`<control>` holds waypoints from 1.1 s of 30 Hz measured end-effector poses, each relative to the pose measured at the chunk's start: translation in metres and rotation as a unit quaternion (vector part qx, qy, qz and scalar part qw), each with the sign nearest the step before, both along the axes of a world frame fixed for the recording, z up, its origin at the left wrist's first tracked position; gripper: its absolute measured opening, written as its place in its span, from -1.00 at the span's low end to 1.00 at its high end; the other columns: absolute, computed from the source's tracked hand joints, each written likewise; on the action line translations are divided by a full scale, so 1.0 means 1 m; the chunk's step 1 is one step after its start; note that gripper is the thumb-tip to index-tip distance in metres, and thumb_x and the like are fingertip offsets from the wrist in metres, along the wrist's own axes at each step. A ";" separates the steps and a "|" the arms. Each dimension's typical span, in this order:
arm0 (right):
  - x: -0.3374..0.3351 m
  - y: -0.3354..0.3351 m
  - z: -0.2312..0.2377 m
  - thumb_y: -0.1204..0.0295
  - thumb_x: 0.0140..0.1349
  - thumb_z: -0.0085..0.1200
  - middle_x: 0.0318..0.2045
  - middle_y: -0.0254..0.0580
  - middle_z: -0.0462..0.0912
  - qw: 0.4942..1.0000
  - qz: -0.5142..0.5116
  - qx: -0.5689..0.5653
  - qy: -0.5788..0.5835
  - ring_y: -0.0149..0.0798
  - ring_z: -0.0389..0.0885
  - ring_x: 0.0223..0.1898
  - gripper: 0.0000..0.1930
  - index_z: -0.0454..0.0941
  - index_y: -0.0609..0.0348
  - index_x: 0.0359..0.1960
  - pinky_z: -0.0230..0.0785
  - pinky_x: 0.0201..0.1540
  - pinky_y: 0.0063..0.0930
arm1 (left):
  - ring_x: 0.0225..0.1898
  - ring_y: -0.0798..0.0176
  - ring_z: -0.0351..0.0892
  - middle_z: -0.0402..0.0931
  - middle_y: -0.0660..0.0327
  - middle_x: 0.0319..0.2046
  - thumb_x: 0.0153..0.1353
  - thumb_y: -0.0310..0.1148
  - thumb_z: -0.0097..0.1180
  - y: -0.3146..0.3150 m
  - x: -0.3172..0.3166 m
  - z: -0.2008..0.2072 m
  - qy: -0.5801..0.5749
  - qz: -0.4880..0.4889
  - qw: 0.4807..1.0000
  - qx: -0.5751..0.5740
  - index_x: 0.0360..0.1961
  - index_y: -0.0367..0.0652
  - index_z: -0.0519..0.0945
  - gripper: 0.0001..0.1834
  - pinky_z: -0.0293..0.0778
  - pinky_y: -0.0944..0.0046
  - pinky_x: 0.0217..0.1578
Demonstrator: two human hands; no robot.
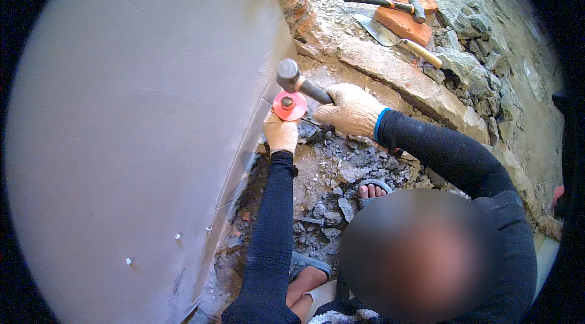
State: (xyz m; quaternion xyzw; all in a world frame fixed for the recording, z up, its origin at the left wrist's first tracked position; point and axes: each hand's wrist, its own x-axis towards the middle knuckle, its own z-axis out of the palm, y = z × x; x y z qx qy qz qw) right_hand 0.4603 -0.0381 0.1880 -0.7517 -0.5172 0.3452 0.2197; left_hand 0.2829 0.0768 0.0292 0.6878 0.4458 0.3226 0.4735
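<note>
My left hand (281, 133), in a pale knit glove, is closed around a chisel just below its round pink hand guard (297, 109). The metal striking end (287, 102) pokes up through the guard; the blade is hidden below. My right hand (353, 108), gloved the same way with a blue cuff, grips the dark handle of a hammer (287, 74). Its grey head is just above and beside the chisel's striking end in this view; I cannot tell if they touch. Both hands are beside the foot of the wall.
A smooth grey wall (134, 111) fills the left. Broken rubble (350, 172) covers the ground around my sandalled feet, with a metal rod (309, 220) among it. Far right, another hammer (390, 3) and a trowel (378, 31) lie on and beside orange bricks (403, 24).
</note>
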 end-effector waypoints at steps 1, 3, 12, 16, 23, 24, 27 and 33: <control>-0.002 -0.002 0.002 -0.03 0.31 0.19 -0.43 0.31 0.69 0.999 -0.021 0.040 0.015 0.19 0.76 -0.33 -0.46 0.69 0.36 -0.30 0.54 -0.19 -0.01 | -0.03 0.37 0.72 0.79 0.24 -0.06 0.18 -0.54 0.40 0.001 0.002 -0.003 -0.070 0.016 0.994 -0.082 0.09 -0.21 0.73 -0.59 0.59 0.26 0.07; -0.007 -0.004 0.008 0.02 0.32 0.19 -0.44 0.28 0.69 0.993 -0.043 0.098 0.057 0.16 0.76 -0.33 -0.51 0.69 0.34 -0.29 0.54 -0.20 -0.01 | -0.05 0.38 0.71 0.79 0.25 -0.07 0.18 -0.55 0.40 0.004 0.008 -0.009 -0.103 0.011 0.990 -0.097 0.08 -0.22 0.74 -0.60 0.59 0.26 0.07; -0.012 -0.007 0.009 -0.04 0.24 0.25 -0.43 0.24 0.70 0.997 0.007 -0.062 0.035 0.17 0.76 -0.33 -0.47 0.71 0.31 -0.23 0.56 -0.17 -0.03 | -0.12 0.42 0.70 0.80 0.27 -0.15 0.12 -0.54 0.45 0.006 0.012 -0.004 -0.103 -0.022 0.990 -0.088 -0.04 -0.24 0.78 -0.67 0.58 0.28 -0.06; -0.012 -0.007 0.018 0.00 0.31 0.23 -0.51 0.13 0.65 0.978 -0.009 0.163 0.132 0.05 0.68 -0.43 -0.50 0.70 0.32 -0.22 0.50 -0.25 -0.09 | -0.09 0.43 0.69 0.79 0.28 -0.10 0.16 -0.56 0.41 0.009 0.014 -0.008 -0.071 0.004 0.986 -0.153 0.00 -0.21 0.77 -0.66 0.58 0.30 0.02; -0.009 0.001 -0.001 0.12 0.23 0.27 -0.48 0.18 0.69 0.997 0.014 -0.077 -0.028 0.06 0.73 -0.40 -0.61 0.69 0.30 -0.32 0.55 -0.26 -0.10 | -0.08 0.43 0.70 0.78 0.26 -0.07 0.16 -0.54 0.44 0.003 0.013 0.002 -0.095 -0.017 0.990 -0.102 0.12 -0.19 0.73 -0.55 0.59 0.29 0.05; -0.005 -0.002 -0.001 0.13 0.21 0.28 -0.51 0.13 0.67 0.998 0.006 -0.062 0.017 0.00 0.71 -0.43 -0.61 0.68 0.31 -0.33 0.53 -0.28 -0.12 | -0.08 0.43 0.70 0.79 0.24 -0.07 0.15 -0.53 0.45 0.002 0.014 0.004 -0.128 -0.026 0.983 -0.131 0.11 -0.18 0.73 -0.55 0.59 0.29 0.05; 0.003 -0.005 0.015 0.17 0.17 0.33 -0.60 -0.18 0.55 0.990 -0.085 -0.067 0.090 -0.29 0.56 -0.51 -0.65 0.65 0.29 -0.40 0.43 -0.38 -0.24 | -0.05 0.40 0.74 0.80 0.19 -0.04 0.14 -0.51 0.47 0.002 0.016 0.001 -0.080 0.001 0.991 -0.104 0.10 -0.18 0.73 -0.55 0.61 0.26 0.03; 0.002 0.003 0.103 0.35 0.26 0.39 -0.58 -0.38 0.61 0.922 -0.193 0.280 0.185 -0.53 0.51 -0.65 -0.81 0.66 0.17 -0.32 0.32 -0.62 -0.59 | -0.01 0.34 0.74 0.80 0.18 -0.04 0.14 -0.49 0.45 0.005 0.010 -0.024 -0.026 0.020 0.997 -0.076 0.06 -0.19 0.73 -0.58 0.60 0.22 0.08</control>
